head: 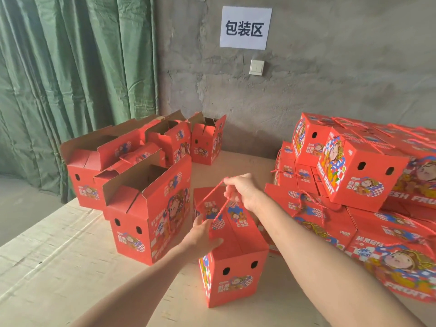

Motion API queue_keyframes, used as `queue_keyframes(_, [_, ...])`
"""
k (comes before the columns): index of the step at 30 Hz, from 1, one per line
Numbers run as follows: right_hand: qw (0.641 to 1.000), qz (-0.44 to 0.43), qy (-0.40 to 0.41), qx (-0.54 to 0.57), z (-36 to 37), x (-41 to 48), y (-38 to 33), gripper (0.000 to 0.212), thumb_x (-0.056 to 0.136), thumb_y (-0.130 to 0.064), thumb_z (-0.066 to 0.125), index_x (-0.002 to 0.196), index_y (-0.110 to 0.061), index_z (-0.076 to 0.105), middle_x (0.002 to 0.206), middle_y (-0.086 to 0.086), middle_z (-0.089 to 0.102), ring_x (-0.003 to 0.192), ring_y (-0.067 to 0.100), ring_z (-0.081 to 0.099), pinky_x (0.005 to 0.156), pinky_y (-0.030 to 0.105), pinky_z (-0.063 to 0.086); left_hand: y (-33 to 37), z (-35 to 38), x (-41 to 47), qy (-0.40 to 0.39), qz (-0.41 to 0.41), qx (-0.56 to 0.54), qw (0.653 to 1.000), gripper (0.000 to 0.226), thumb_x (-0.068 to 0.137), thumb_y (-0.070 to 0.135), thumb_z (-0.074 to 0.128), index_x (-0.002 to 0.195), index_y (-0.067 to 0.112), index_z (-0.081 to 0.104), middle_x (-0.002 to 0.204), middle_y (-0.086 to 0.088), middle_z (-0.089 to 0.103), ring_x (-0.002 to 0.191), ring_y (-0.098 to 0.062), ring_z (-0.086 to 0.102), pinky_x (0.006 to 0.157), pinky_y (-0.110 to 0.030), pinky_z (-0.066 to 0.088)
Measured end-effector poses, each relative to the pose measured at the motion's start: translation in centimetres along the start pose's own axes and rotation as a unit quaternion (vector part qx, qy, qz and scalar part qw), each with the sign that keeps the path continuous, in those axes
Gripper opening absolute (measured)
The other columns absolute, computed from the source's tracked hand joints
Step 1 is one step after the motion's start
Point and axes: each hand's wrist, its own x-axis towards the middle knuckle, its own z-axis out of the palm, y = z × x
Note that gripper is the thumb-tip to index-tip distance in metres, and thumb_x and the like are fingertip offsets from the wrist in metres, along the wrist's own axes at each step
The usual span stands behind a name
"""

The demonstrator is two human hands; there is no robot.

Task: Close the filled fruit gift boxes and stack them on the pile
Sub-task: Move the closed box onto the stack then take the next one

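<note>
A closed red fruit gift box [238, 263] stands on the table in front of me, its top flaps folded shut. My right hand [243, 191] pinches the box's red rope handle [212, 193] and holds it taut above the lid. My left hand [203, 234] rests on the box's upper left edge, thumb on the lid and fingers down its side. To the right rises the pile of closed red boxes [358, 175], stacked in several layers. Several red boxes with raised flaps [151, 208] stand to the left.
The pale wooden table [59, 267] spreads across the foreground. A green curtain [70, 79] hangs at the left. Behind is a grey concrete wall with a white paper sign [245, 27] and a light switch [256, 67].
</note>
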Motion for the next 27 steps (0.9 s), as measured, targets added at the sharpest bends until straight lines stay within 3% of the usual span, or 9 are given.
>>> queue_keyframes(3, [0.952, 0.054, -0.065, -0.296, -0.8, -0.7, 0.4, 0.026, 0.087, -0.015, 0.064, 0.067, -0.003, 0.051, 0.045, 0.006, 0.053, 0.025, 0.010, 0.046, 0.037, 0.015, 0.035, -0.5, 1.5, 0.0, 0.030, 0.007, -0.046, 0.998, 0.058, 0.094, 0.035, 0.053, 0.146, 0.023, 0.029, 0.158, -0.007, -0.009, 0.127, -0.025, 0.046, 0.092, -0.020, 0.038])
queue_keyframes(5, [0.934, 0.053, -0.067, -0.348, -0.3, -0.8, 0.0, 0.028, 0.088, -0.015, 0.062, 0.063, -0.005, 0.054, 0.060, 0.012, 0.058, 0.025, 0.010, 0.040, 0.042, 0.019, 0.035, -0.7, 2.3, 0.0, 0.050, 0.018, -0.058, 0.997, 0.053, 0.098, 0.036, 0.045, 0.146, 0.025, 0.027, 0.158, -0.006, -0.012, 0.121, -0.025, 0.052, 0.089, -0.024, 0.041])
queue_keyframes(7, [0.972, 0.027, -0.023, -0.232, 0.4, -0.1, -1.3, 0.024, 0.086, -0.017, 0.064, 0.065, -0.006, 0.057, 0.069, 0.012, 0.059, 0.034, 0.012, 0.038, 0.045, 0.022, 0.036, -0.7, 2.4, 0.0, 0.067, 0.025, -0.049, 0.996, 0.047, 0.100, 0.035, 0.037, 0.145, 0.024, 0.027, 0.158, -0.005, -0.012, 0.109, -0.027, 0.059, 0.077, -0.026, 0.044])
queue_keyframes(9, [0.992, 0.010, 0.016, -0.124, 1.0, 0.6, -3.0, 0.020, 0.085, -0.016, 0.066, 0.071, -0.005, 0.056, 0.062, 0.007, 0.052, 0.041, 0.013, 0.040, 0.043, 0.022, 0.034, -0.5, 1.9, 0.1, 0.094, 0.022, -0.045, 0.994, 0.042, 0.102, 0.032, 0.031, 0.143, 0.023, 0.031, 0.159, -0.004, -0.007, 0.101, -0.030, 0.062, 0.070, -0.028, 0.043])
queue_keyframes(14, [0.991, -0.044, 0.085, -0.097, 2.0, 1.6, -6.2, 0.030, 0.084, -0.006, 0.064, 0.057, -0.009, 0.049, 0.039, 0.000, 0.042, 0.043, 0.016, 0.044, 0.043, 0.020, 0.032, 0.1, -1.9, 1.6, 0.155, 0.075, -0.087, 0.981, 0.040, 0.103, 0.027, 0.031, 0.140, 0.016, 0.042, 0.159, 0.002, 0.011, 0.135, -0.023, 0.038, 0.097, -0.031, 0.039])
queue_keyframes(19, [0.979, -0.104, 0.172, -0.020, 1.1, 2.2, -11.9, 0.025, 0.083, -0.002, 0.062, 0.062, -0.009, 0.050, 0.049, 0.001, 0.042, 0.043, 0.014, 0.042, 0.046, 0.022, 0.035, 2.6, -7.9, 3.2, 0.178, 0.132, -0.169, 0.960, 0.041, 0.098, 0.023, 0.048, 0.137, 0.013, 0.047, 0.154, -0.009, 0.027, 0.145, -0.017, 0.016, 0.104, -0.022, 0.026])
queue_keyframes(23, [0.956, -0.155, 0.248, 0.033, -1.6, 2.1, -17.4, 0.027, 0.081, -0.002, 0.063, 0.061, -0.009, 0.048, 0.041, -0.002, 0.044, 0.035, 0.010, 0.041, 0.044, 0.020, 0.034, 6.0, -11.0, 2.6, 0.066, 0.228, -0.304, 0.923, 0.089, 0.075, 0.048, 0.073, 0.146, 0.039, 0.019, 0.158, 0.007, 0.005, 0.143, -0.003, 0.003, 0.115, -0.029, 0.012])
queue_keyframes(25, [0.945, -0.183, 0.270, 0.037, -3.2, 1.9, -20.1, 0.025, 0.081, -0.002, 0.064, 0.063, -0.010, 0.048, 0.046, -0.001, 0.044, 0.033, 0.008, 0.041, 0.045, 0.022, 0.036, 8.1, -12.1, 2.0, 0.005, 0.283, -0.332, 0.900, 0.096, 0.060, 0.063, 0.074, 0.132, 0.066, 0.010, 0.154, 0.020, -0.015, 0.137, 0.006, -0.008, 0.109, -0.027, 0.007])
queue_keyframes(27, [0.938, -0.203, 0.277, 0.044, -4.6, 1.6, -22.2, 0.023, 0.081, -0.002, 0.064, 0.064, -0.010, 0.050, 0.050, 0.001, 0.044, 0.032, 0.008, 0.040, 0.049, 0.026, 0.038, 10.2, -12.9, 2.3, -0.018, 0.312, -0.322, 0.894, 0.096, 0.053, 0.067, 0.075, 0.119, 0.077, 0.005, 0.149, 0.023, -0.027, 0.137, 0.004, -0.019, 0.110, -0.031, 0.005])
